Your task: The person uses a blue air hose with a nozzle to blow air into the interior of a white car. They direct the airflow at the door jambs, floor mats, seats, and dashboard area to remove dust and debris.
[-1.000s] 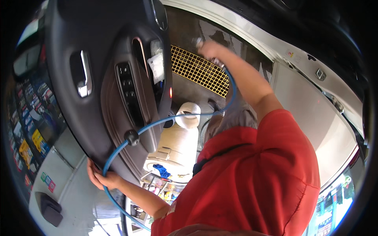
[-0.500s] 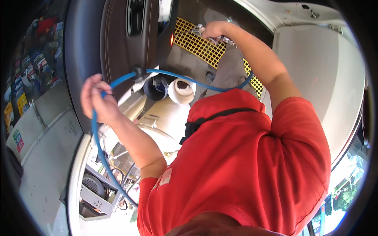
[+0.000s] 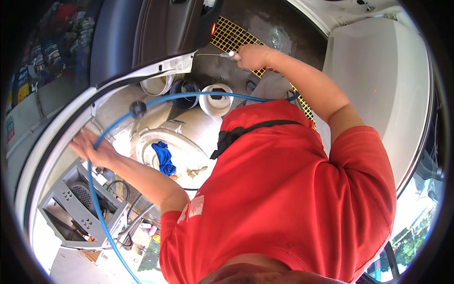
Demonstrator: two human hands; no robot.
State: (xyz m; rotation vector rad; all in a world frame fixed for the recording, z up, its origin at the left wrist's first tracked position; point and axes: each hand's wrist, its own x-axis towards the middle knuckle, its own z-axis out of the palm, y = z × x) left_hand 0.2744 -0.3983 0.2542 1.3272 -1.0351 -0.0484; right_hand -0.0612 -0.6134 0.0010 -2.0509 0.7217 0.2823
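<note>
My right hand point(image 3: 251, 56) is closed around a metal spray gun point(image 3: 229, 55), whose thin nozzle points left toward the edge of the car door point(image 3: 163, 29). A blue hose point(image 3: 203, 94) runs from near my right forearm across my front, with a black ball-shaped stopper point(image 3: 138, 109) on it. At the left, my left hand point(image 3: 94, 147) has its fingers stretched toward the white door edge. The hose passes across this hand near the thumb and then drops toward the lower edge. My palm is partly hidden.
Behind the door stand several buckets, among them a white bucket point(image 3: 216, 100) and a dark blue one point(image 3: 185, 94). A blue cloth point(image 3: 164, 158) lies on a round pale lid. A grey equipment box point(image 3: 81, 203) is at lower left, a yellow grating point(image 3: 235, 35) ahead, a pale car panel point(image 3: 378, 90) at right.
The door has swung, bringing its white edge into view. My left hand has moved left and down, its fingers straightening. My right hand has turned the spray gun leftward and shifted slightly nearer.
</note>
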